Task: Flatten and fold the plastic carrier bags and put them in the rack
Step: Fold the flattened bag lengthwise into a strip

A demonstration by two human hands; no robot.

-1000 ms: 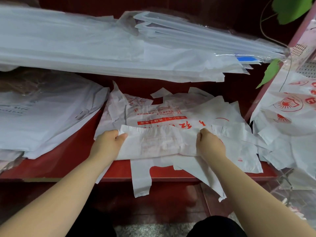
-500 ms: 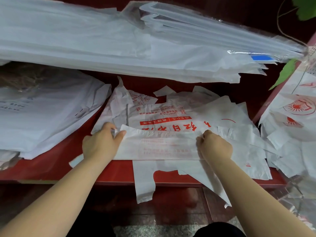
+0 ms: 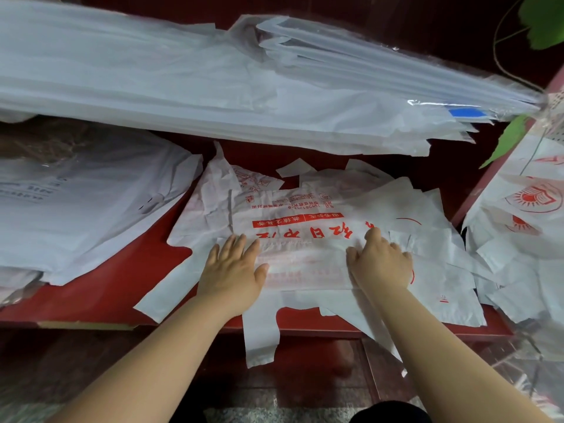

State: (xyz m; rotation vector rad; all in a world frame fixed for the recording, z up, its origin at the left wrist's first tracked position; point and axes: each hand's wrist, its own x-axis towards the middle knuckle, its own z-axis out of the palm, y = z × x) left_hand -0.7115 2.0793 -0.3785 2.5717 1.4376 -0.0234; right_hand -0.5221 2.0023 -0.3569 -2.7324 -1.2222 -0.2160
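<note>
Fingers: left hand [image 3: 233,271] flat, fingers spread, palm down on near-left end of the fold; right hand [image 3: 380,262] also flat, fingers loosely apart and slightly curled at the tips, pressing near-right end. Nothing pinched.
Task item: white thin plastic carrier bag with red printed lettering [image 3: 302,239], lying on the red-topped wooden counter [image 3: 122,282], centre, between both hands.
Fold state: near part of bag doubled over into a band across its width; hands sit on that band, likely to crease it and push air out.
Handles: two white loop straps [image 3: 261,334] hang over the near counter edge, not yet tucked.
Underneath: more crumpled white bags [image 3: 442,239] spread right and far of it, so the surface is not quite flat.
Left pile: stack of flattened white bags [image 3: 76,209] on the counter, well apart from the hands.
Far: long tilted bundle of white bags in clear wrap [image 3: 274,87] overhanging the work area.
Rack: cannot tell which structure it is.
Step judged: flattening the first fold; further folds and stowing not yet done.
Risk: slippery film may spring open once pressure lifts.
</note>
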